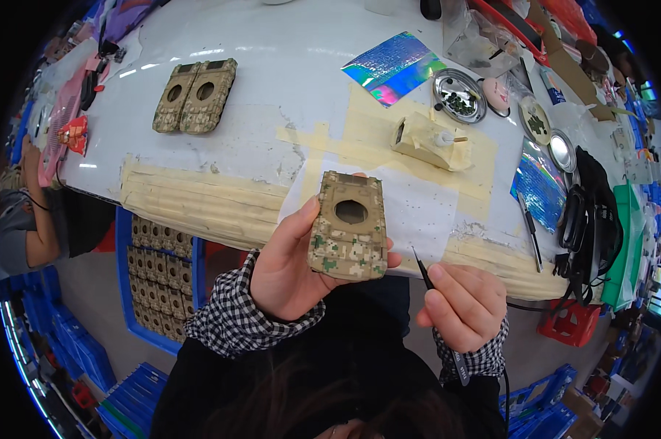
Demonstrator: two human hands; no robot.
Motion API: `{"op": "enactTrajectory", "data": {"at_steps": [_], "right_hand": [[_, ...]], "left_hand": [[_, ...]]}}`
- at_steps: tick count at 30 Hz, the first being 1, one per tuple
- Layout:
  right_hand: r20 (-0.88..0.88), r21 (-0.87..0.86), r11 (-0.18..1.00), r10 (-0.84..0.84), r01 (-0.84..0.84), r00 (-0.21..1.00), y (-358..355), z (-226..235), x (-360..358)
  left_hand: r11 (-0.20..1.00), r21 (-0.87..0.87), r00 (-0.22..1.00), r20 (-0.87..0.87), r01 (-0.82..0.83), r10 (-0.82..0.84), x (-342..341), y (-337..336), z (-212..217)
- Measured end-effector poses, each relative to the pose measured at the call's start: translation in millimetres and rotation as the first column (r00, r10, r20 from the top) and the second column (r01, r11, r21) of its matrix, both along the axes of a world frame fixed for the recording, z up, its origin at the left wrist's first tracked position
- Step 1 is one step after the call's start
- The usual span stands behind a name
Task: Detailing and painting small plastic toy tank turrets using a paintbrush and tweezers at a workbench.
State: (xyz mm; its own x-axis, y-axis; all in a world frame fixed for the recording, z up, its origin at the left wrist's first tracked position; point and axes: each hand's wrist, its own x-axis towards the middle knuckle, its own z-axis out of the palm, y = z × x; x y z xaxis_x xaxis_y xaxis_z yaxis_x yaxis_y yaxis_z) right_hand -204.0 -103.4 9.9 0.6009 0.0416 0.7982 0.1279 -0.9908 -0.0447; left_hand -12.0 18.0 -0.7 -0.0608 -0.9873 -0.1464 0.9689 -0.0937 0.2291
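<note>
My left hand is closed around a tan and green camouflage toy tank hull, held above the table's near edge. A round opening shows in the upper half of the hull. In my right hand is a pair of black tweezers, pinched between thumb and fingers, its tip pointing up and left, a little apart from the hull. Beneath and behind the hull lies a white paper sheet with tiny specks on it. Two more camouflage hulls rest side by side at the far left.
A tape-covered block stands beyond the paper. Behind it are a metal dish of small dark green bits and an iridescent bubble pouch. A pen-like tool lies right. A blue crate of hulls sits below, left. Another person's arm shows far left.
</note>
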Motion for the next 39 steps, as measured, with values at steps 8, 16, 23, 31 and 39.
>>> {"op": "enactTrajectory", "data": {"at_steps": [8,16,23,31,39], "right_hand": [[0.035,0.196,0.977,0.077,-0.083,0.996,4.7,-5.9,-1.9],[0.072,0.264,0.958,0.094,-0.11,0.993,8.4,-10.5,0.5],[0.065,0.21,0.971,0.1,-0.112,0.993,7.2,-11.6,1.0],[0.042,0.219,0.972,0.077,-0.085,0.996,8.5,-10.1,0.6],[0.022,0.207,0.976,0.066,-0.069,0.998,8.3,-9.0,1.0]], "left_hand": [[0.997,0.075,0.999,-0.038,-0.027,0.03,-5.9,-1.0,2.0],[0.993,-0.113,0.997,0.07,0.022,-0.014,-2.9,-2.6,-2.5],[0.995,0.096,0.997,0.082,-0.001,-0.007,-6.3,-3.1,14.2],[0.994,-0.108,0.999,-0.011,0.036,-0.037,-1.9,-0.8,0.5],[0.993,0.115,0.998,0.067,-0.008,0.0,-5.5,-3.2,15.5]]}}
